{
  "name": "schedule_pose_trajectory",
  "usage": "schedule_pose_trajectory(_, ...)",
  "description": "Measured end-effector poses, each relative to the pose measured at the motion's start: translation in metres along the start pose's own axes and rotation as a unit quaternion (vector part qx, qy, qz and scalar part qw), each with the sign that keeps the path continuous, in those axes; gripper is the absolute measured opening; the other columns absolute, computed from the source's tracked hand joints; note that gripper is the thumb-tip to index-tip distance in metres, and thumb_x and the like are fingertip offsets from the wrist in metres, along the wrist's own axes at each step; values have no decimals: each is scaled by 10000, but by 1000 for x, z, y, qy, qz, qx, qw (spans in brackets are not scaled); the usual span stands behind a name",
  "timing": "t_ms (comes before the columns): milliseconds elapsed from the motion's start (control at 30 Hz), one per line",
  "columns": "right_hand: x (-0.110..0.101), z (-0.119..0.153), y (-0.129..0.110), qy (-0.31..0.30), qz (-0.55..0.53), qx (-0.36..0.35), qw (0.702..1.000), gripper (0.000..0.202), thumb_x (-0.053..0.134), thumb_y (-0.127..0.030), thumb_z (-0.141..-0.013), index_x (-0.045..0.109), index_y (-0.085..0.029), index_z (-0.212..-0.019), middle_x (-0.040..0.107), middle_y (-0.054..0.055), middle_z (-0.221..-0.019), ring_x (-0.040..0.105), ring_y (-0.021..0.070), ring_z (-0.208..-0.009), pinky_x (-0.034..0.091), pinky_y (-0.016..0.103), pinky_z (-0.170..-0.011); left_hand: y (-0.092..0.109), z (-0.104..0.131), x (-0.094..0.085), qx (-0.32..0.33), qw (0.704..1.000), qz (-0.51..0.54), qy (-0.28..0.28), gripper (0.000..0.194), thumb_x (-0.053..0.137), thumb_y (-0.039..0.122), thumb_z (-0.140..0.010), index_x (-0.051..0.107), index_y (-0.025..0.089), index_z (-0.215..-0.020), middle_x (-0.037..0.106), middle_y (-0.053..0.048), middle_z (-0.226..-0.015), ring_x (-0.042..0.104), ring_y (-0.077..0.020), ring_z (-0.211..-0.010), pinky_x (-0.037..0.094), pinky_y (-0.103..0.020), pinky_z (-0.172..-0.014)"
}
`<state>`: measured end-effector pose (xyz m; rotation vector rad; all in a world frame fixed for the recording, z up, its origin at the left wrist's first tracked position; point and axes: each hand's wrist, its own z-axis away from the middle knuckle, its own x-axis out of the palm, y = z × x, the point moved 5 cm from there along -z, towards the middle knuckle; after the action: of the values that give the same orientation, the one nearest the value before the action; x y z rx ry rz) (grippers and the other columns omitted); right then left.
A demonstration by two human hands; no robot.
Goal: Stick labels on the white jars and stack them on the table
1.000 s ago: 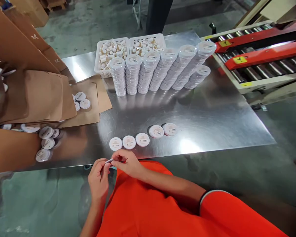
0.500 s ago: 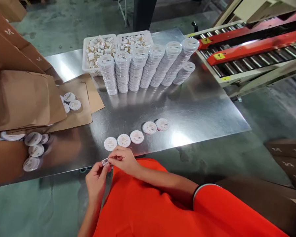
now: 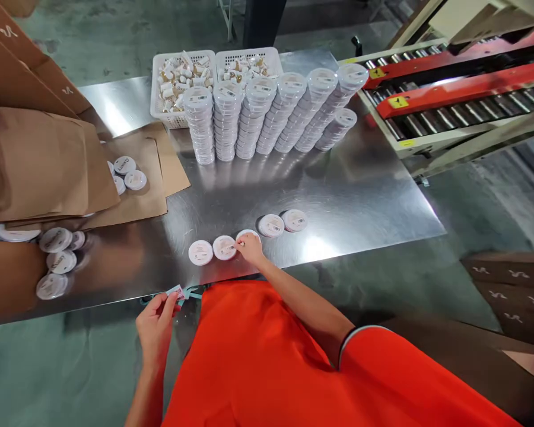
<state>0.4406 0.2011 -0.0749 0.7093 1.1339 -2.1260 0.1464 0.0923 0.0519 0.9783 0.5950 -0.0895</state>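
My left hand (image 3: 155, 326) pinches a small sheet of stickers (image 3: 176, 291) between thumb and fingers, just off the table's front edge. My right hand (image 3: 250, 249) is closed in a pinch on a small barcode sticker (image 3: 232, 247), at the right edge of a flat round white container (image 3: 222, 249). Another round container (image 3: 200, 253) lies to its left. A third container (image 3: 247, 233) is partly hidden behind my right hand. Farther right lie two more, a container (image 3: 271, 226) with a barcode and a container (image 3: 295, 220) beside it.
Tall stacks of clear-lidded round containers (image 3: 261, 110) stand at the back of the steel table (image 3: 365, 196). Behind them a white basket (image 3: 159, 107) holds small white-capped pieces. Cardboard (image 3: 171, 160) and loose containers (image 3: 61, 261) lie left. A roller conveyor (image 3: 445, 118) adjoins at right.
My hands have parted. My right hand has moved right and forward to the second container with a sticker, while my left hand has drawn slightly left, keeping the sticker sheet.
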Motion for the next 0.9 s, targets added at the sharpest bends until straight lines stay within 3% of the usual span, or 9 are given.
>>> schedule_pose_trajectory(200, 16, 1, 0, -30, 66, 47, 996, 173, 606, -307, -904, 767, -256, -941, 593, 63, -1253, 463, 284, -1220, 374, 382, -936, -9, 3, 2, -5, 1000, 1, 2, 474, 693, 640, -642, 743, 173, -710, 687, -33, -598, 605, -176, -591, 466, -262, -570)
schedule_pose_trajectory(600, 21, 0, -7, -12, 115, 49, 992, 218, 565, -340, -920, 767, -263, -945, 581, 74, -1227, 459, 288, -1187, 348, 390, -924, -20, 7, 8, 6, 1000, -19, -9, 421, 673, 603, -705, 766, 193, -739, 730, -44, -684, 646, -199, -679, 470, -270, -625)
schedule_pose_trajectory(800, 23, 0, -13, 4, 177, -15, 984, 224, 575, -375, -917, 751, -236, -915, 597, 95, -1170, 492, 275, -1130, 330, 394, -934, -15, 8, 13, 21, 999, -21, -15, 411, 665, 587, -719, 766, 189, -730, 735, -49, -690, 634, -195, -670, 477, -272, -627)
schedule_pose_trajectory(900, 20, -3, -16, 2, 215, -29, 976, 269, 646, -428, -876, 721, -203, -1001, 591, 119, -1193, 517, 279, -1108, 335, 402, -938, -15, 8, 16, 23, 999, -21, -25, 406, 658, 583, -732, 765, 191, -735, 755, -55, -746, 640, -197, -697, 480, -270, -639)
